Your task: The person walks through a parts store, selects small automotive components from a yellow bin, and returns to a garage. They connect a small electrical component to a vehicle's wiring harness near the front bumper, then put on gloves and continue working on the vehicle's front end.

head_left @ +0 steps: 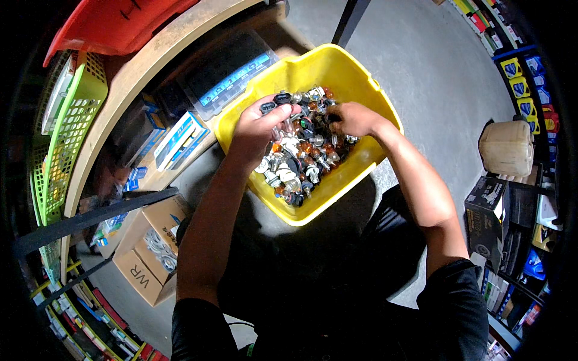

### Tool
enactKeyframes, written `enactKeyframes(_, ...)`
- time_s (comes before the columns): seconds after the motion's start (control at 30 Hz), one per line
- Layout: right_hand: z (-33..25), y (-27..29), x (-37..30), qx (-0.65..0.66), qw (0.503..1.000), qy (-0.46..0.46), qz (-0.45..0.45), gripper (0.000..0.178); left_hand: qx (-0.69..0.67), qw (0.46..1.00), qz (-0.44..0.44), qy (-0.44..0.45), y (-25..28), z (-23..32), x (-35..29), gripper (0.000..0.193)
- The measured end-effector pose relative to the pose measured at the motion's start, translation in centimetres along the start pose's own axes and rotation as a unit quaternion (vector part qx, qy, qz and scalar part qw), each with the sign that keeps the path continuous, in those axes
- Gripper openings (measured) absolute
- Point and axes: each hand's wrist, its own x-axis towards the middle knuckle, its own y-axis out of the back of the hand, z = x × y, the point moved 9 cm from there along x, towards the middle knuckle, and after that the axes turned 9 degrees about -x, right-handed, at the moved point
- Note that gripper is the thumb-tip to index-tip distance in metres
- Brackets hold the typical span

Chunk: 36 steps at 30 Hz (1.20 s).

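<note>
A yellow plastic bin (pixel 322 207) stands before me on the floor. In it lies a heap of small automotive bulbs (pixel 310 159), clear and amber glass with metal, white or black bases. My left hand (pixel 259 123) is closed around bulbs with black plastic bases (pixel 282 98) over the bin's left side; clear glass shows below the fingers. Over at the heap's right, my right hand (pixel 355 119) has its fingers drawn together among the bulbs. Whatever those fingertips grip is hidden.
Left of the bin is a wooden shelf (pixel 90 129) with a clear plastic case (pixel 232 78), small boxes and a green basket (pixel 75 120). An open cardboard box (pixel 141 265) sits lower left. Along the right stand a whitish jug (pixel 507 147) and a black box (pixel 486 219).
</note>
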Motion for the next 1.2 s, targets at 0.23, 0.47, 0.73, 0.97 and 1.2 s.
enactKeyframes(0.23,-1.8,-1.1,0.2,-0.013,0.999,0.018,-0.033,0.036,-0.096,0.994,-0.028,0.036,-0.3,-0.4,-0.2,0.039)
enactKeyframes(0.47,-0.9,-1.1,0.5,-0.043,0.999,-0.005,-0.030,0.036,-0.084,0.996,-0.036,0.021,-0.2,0.0,-0.3,0.043)
enactKeyframes(0.73,-0.5,-1.3,0.3,-0.036,0.998,-0.007,-0.058,0.035,-0.082,0.995,-0.049,0.015,-0.7,0.5,-0.4,0.041)
enactKeyframes(0.97,-0.5,-2.5,0.5,-0.062,0.993,-0.014,-0.097,0.037,-0.107,0.993,-0.052,0.002,-0.4,0.7,-0.3,0.042)
enactKeyframes(1.2,-0.9,-2.7,0.6,-0.064,0.994,0.007,-0.084,0.029,-0.074,0.997,0.001,-0.015,0.5,1.4,-0.4,0.035)
